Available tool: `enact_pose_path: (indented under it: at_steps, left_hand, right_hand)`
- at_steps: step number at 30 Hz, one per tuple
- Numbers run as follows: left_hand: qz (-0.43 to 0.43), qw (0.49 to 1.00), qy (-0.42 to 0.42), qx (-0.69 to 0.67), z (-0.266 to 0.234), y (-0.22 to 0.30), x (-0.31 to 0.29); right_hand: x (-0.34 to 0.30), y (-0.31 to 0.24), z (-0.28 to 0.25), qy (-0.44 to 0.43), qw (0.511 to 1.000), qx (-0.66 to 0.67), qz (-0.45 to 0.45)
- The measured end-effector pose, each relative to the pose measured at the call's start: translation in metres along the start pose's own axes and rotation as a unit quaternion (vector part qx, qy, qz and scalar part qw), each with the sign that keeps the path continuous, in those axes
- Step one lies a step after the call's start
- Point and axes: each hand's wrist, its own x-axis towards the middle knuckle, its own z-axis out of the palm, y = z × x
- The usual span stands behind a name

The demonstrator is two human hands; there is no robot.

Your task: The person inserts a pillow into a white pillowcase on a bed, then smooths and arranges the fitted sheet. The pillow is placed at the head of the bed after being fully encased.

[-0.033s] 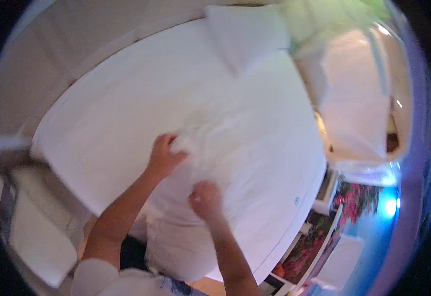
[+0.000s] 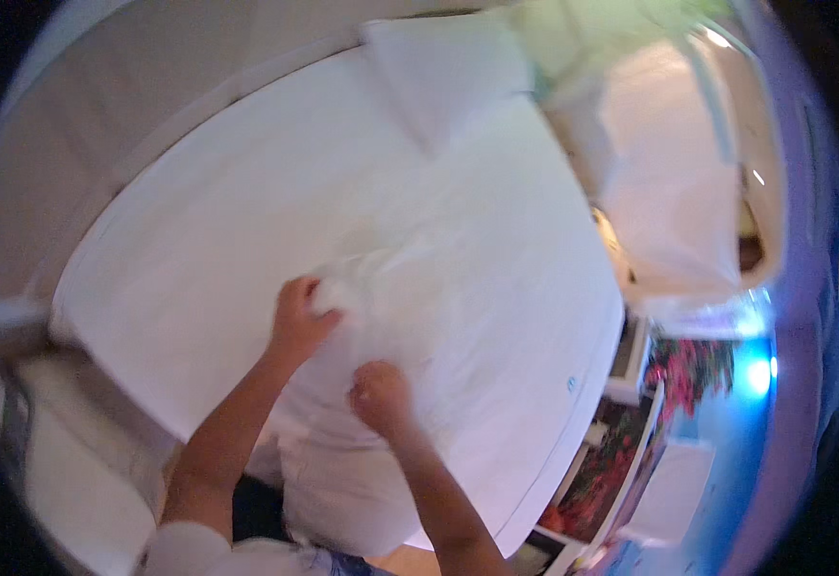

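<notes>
A white cloth (image 2: 347, 480) lies bunched at the near edge of the bed and runs up under my hands; whether it is a cover or a sheet I cannot tell. My left hand (image 2: 302, 317) curls its fingers and thumb around a raised fold of this cloth. Just to the right and nearer to me, my right hand (image 2: 381, 392) is closed in a fist on the same cloth. Wrinkles spread from both hands across the white bed sheet (image 2: 227, 230). At the far end rests a white pillow (image 2: 453, 72).
A padded beige headboard or wall panel (image 2: 102, 144) curves along the left and far side. To the right stands a cream tub-like piece (image 2: 770, 192) with a white cloth (image 2: 674, 192) draped in it. A pale seat (image 2: 83, 451) is at the near left. Flowered panels (image 2: 597, 470) line the right.
The whole view has shifted slightly, so the bed and pillow sit a little farther left. Both hands keep their closed grip on the cloth and have barely moved against the bed.
</notes>
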Motion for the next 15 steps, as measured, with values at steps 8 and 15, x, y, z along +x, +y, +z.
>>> enact_pose_path:
  at_steps: [8, 15]
  left_hand:
    - [-0.068, 0.997, -0.043, -0.002, 0.023, -0.018, -0.007]
    - [-0.321, 0.839, 0.070, -0.435, 0.007, -0.100, 0.016]
  right_hand:
    - [-0.001, 0.004, 0.000, -0.080, 0.996, 0.020, 0.033]
    - [-0.040, 0.048, 0.002, 0.135, 0.983, -0.105, 0.061]
